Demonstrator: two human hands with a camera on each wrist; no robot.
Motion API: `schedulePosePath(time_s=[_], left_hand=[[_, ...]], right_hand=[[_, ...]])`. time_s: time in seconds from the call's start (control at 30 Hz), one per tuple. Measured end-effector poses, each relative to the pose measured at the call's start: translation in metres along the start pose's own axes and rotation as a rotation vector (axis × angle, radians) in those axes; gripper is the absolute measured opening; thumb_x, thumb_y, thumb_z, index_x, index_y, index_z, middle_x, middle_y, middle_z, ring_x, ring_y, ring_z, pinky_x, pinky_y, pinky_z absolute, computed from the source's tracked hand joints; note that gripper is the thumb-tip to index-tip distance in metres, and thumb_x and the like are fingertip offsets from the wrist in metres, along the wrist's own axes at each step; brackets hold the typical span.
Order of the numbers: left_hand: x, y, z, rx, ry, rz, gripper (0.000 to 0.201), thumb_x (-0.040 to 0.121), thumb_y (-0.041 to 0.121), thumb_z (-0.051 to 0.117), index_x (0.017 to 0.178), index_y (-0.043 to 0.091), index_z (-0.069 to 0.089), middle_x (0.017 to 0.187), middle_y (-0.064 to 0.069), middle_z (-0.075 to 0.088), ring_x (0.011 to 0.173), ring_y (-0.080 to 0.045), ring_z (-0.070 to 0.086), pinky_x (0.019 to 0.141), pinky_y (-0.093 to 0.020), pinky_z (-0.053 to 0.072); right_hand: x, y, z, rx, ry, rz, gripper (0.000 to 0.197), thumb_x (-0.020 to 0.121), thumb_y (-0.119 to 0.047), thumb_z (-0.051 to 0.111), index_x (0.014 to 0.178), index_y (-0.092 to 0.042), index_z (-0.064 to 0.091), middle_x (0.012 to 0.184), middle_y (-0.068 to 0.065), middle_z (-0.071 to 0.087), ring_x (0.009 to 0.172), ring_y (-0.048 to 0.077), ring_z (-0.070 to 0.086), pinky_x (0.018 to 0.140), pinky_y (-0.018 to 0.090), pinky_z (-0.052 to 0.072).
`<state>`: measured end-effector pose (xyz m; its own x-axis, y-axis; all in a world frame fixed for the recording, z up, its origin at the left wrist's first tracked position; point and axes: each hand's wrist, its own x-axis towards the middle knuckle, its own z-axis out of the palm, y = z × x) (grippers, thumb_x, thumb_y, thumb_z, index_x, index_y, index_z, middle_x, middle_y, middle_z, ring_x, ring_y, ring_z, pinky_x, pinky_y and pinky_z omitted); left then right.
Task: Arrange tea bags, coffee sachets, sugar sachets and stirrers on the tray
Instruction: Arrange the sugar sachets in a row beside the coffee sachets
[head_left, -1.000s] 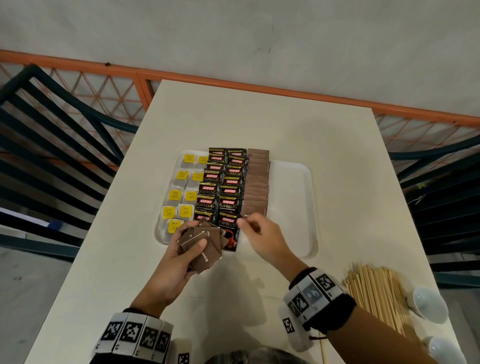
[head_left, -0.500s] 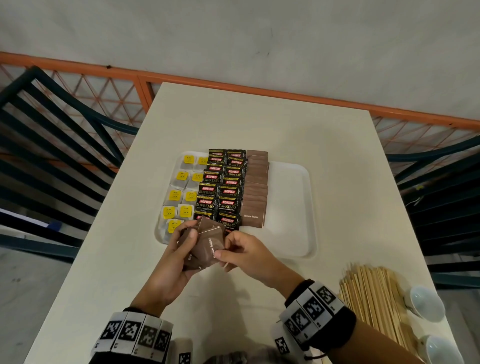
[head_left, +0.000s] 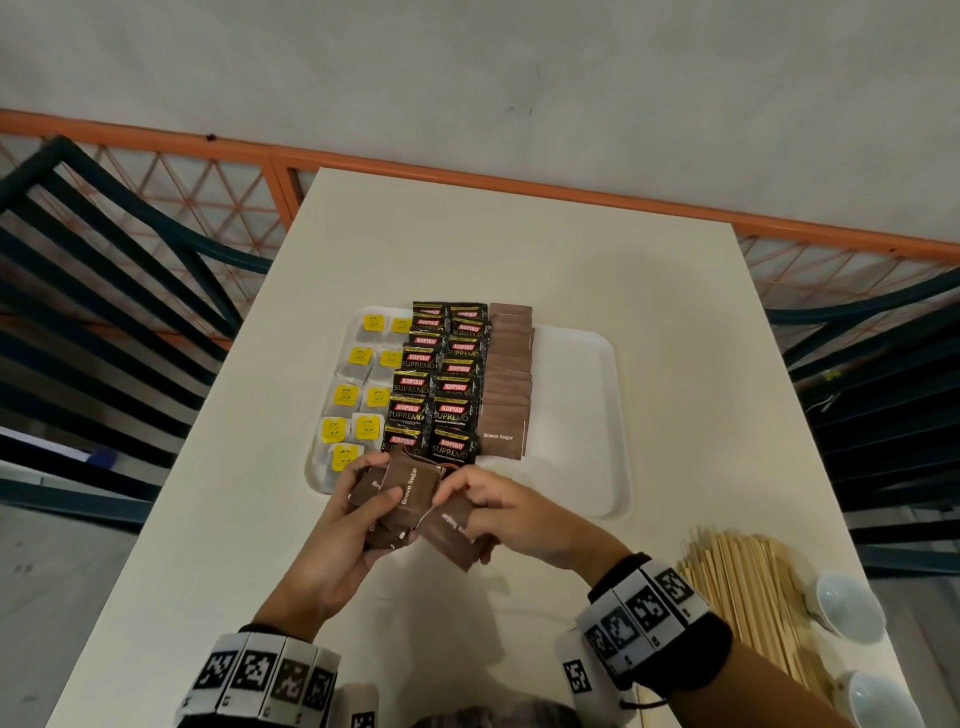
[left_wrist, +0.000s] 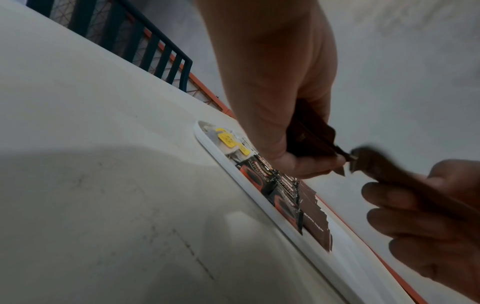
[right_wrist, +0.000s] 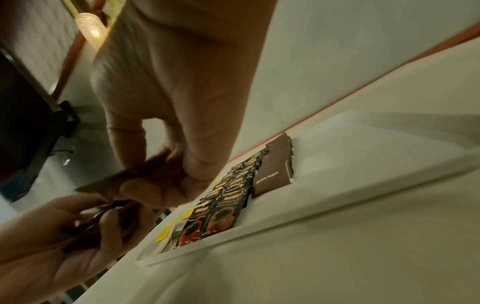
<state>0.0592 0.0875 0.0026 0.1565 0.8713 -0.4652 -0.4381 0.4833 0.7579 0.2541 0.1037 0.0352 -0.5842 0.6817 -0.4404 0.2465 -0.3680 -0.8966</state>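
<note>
A white tray (head_left: 576, 405) lies mid-table. On it, from left to right, are tea bags with yellow tags (head_left: 358, 400), black coffee sachets (head_left: 441, 384) in two columns, and one column of brown sugar sachets (head_left: 506, 384). My left hand (head_left: 363, 514) grips a fanned stack of brown sugar sachets (head_left: 400, 493) just in front of the tray's near edge. My right hand (head_left: 498, 514) pinches a single brown sugar sachet (head_left: 449, 535) beside that stack. The wrist views show the left hand (left_wrist: 298, 156) on its stack and the right hand (right_wrist: 166, 181) pinching its sachet (right_wrist: 124, 179).
A pile of wooden stirrers (head_left: 748, 587) lies on the table at the near right, beside two white cups (head_left: 847, 608). The tray's right half (head_left: 582, 441) holds nothing. Dark slatted chairs (head_left: 104, 291) flank the table, with an orange railing (head_left: 467, 176) behind.
My right hand left a sugar sachet at the front of the tray's brown column, came back to the stack in my left hand, and pulled one sachet away from it.
</note>
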Motion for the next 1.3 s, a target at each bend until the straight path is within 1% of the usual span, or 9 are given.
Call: schedulePosePath(time_s=[0.07, 0.2, 0.43, 0.53, 0.7, 0.87, 0.97, 1.17, 1.3], left_hand=[[0.000, 0.001, -0.001, -0.003, 0.025, -0.009, 0.030, 0.085, 0.000, 0.054, 0.100, 0.026, 0.055, 0.105, -0.003, 0.066, 0.071, -0.020, 0.069, 0.054, -0.030, 0.056], [-0.001, 0.003, -0.004, 0.016, 0.027, -0.014, 0.031, 0.087, -0.002, 0.049, 0.099, 0.025, 0.055, 0.098, 0.002, 0.070, 0.075, -0.021, 0.071, 0.056, -0.030, 0.057], [-0.004, 0.006, 0.001, 0.018, 0.016, -0.004, 0.029, 0.084, 0.000, 0.050, 0.100, 0.025, 0.053, 0.084, 0.008, 0.074, 0.072, -0.018, 0.072, 0.058, -0.029, 0.057], [-0.004, 0.006, 0.000, 0.010, 0.022, -0.001, 0.029, 0.081, 0.002, 0.051, 0.101, 0.024, 0.052, 0.085, 0.008, 0.074, 0.072, -0.018, 0.072, 0.058, -0.029, 0.057], [-0.005, 0.006, 0.000, -0.009, 0.023, 0.011, 0.045, 0.059, 0.015, 0.067, 0.102, 0.024, 0.053, 0.089, 0.006, 0.074, 0.075, -0.021, 0.072, 0.057, -0.030, 0.058], [-0.004, 0.004, -0.001, -0.004, 0.030, 0.019, 0.031, 0.079, 0.002, 0.055, 0.101, 0.025, 0.054, 0.091, 0.003, 0.074, 0.077, -0.022, 0.072, 0.057, -0.030, 0.057], [-0.005, 0.004, -0.002, 0.010, 0.030, 0.019, 0.031, 0.080, 0.002, 0.053, 0.101, 0.025, 0.053, 0.087, 0.006, 0.074, 0.075, -0.021, 0.072, 0.057, -0.029, 0.057], [-0.004, 0.003, -0.005, 0.020, 0.043, 0.012, 0.032, 0.079, 0.004, 0.054, 0.103, 0.024, 0.053, 0.090, 0.005, 0.073, 0.076, -0.021, 0.071, 0.057, -0.031, 0.058], [-0.004, 0.001, -0.007, 0.036, 0.042, 0.002, 0.031, 0.083, 0.001, 0.052, 0.104, 0.024, 0.053, 0.091, 0.005, 0.073, 0.077, -0.021, 0.071, 0.058, -0.031, 0.058]], right_hand=[[-0.001, 0.004, -0.008, 0.110, 0.118, -0.012, 0.023, 0.087, 0.002, 0.046, 0.094, -0.018, 0.053, 0.091, 0.002, 0.055, 0.067, 0.012, 0.055, 0.054, 0.021, 0.047], [0.000, 0.013, -0.027, 0.091, 0.381, -0.053, 0.006, 0.091, -0.006, 0.053, 0.089, -0.012, 0.053, 0.076, 0.001, 0.056, 0.062, 0.012, 0.055, 0.056, 0.022, 0.046], [-0.001, 0.012, -0.053, -0.055, 0.539, -0.002, 0.061, 0.088, 0.003, 0.048, 0.136, -0.031, 0.035, 0.086, 0.004, 0.052, 0.071, 0.012, 0.053, 0.065, 0.019, 0.050], [0.002, 0.011, -0.057, -0.163, 0.569, 0.064, 0.037, 0.087, 0.001, 0.046, 0.116, -0.018, 0.058, 0.083, -0.002, 0.056, 0.072, 0.010, 0.054, 0.062, 0.017, 0.049], [0.010, 0.018, -0.060, -0.247, 0.705, 0.073, 0.008, 0.081, -0.011, 0.059, 0.087, -0.012, 0.064, 0.084, 0.006, 0.069, 0.078, 0.019, 0.058, 0.074, 0.030, 0.047], [0.016, 0.025, -0.060, -0.197, 0.747, 0.102, 0.009, 0.084, -0.012, 0.060, 0.091, -0.006, 0.062, 0.083, 0.005, 0.060, 0.076, 0.017, 0.053, 0.067, 0.024, 0.043], [0.021, 0.029, -0.059, -0.088, 0.732, 0.146, 0.014, 0.085, -0.009, 0.060, 0.089, -0.018, 0.050, 0.086, 0.007, 0.057, 0.078, 0.020, 0.053, 0.067, 0.025, 0.046], [0.031, 0.041, -0.058, -0.165, 0.843, 0.197, 0.018, 0.084, -0.012, 0.063, 0.086, -0.013, 0.045, 0.082, 0.002, 0.053, 0.077, 0.018, 0.050, 0.058, 0.017, 0.037], [0.038, 0.046, -0.056, -0.348, 0.893, 0.191, 0.022, 0.081, -0.018, 0.068, 0.080, -0.009, 0.047, 0.080, 0.006, 0.056, 0.076, 0.020, 0.052, 0.064, 0.024, 0.041]])
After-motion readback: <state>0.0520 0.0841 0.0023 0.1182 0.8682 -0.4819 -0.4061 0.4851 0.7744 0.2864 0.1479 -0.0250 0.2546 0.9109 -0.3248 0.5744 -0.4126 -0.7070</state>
